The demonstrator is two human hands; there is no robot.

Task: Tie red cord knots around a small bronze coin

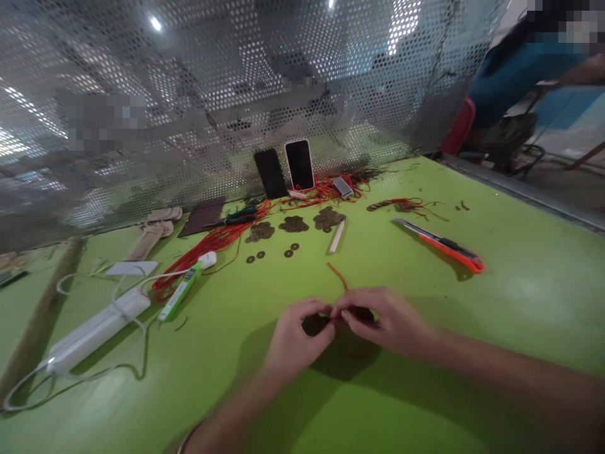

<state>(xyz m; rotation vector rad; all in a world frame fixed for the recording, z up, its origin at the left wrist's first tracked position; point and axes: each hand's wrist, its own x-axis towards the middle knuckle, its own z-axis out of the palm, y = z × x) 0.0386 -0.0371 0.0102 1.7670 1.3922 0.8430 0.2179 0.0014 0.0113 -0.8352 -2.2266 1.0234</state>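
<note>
A short red cord [338,275] sticks out beyond my fingertips, its loose end pointing away from me above the green table. My left hand [302,331] pinches it with thumb and forefinger, the tips meeting those of the other hand. From the right, my right hand [382,320] grips the same cord with its fingers curled in. Where the fingertips meet, the cord is mostly hidden, and I cannot make out whether anything is threaded or knotted there. Beyond the hands lie loose round coins with holes [288,253] and a pale, slim stick [337,236].
An orange box cutter [439,244], blade out, lies at the right. Coin piles [293,224] sit before two phones [299,165] leaning on a perforated metal screen [212,101]. Red cords [208,252], a green pen-like tool [181,291] and a white power strip [99,331] with cable lie left.
</note>
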